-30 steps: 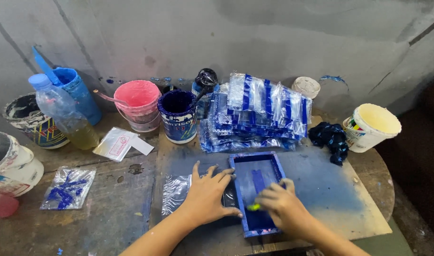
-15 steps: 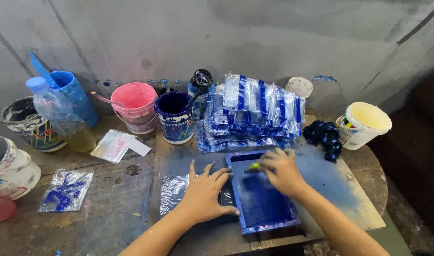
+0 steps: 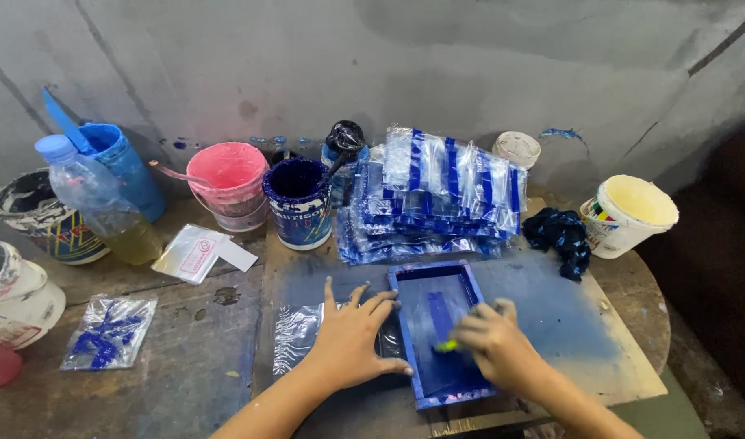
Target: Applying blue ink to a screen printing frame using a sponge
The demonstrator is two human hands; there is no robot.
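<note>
Blue screen frame pinned by left hand, right hand squeegeeing inside

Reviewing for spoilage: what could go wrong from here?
1. The left hand presses flat beside the blue frame; if it slips, the frame may shift and smear the print.
2. The bag sticks out from under the frame, so it could crease.
3. The open blue ink tub stands close to the bag stack; a knock could spill ink.
</note>
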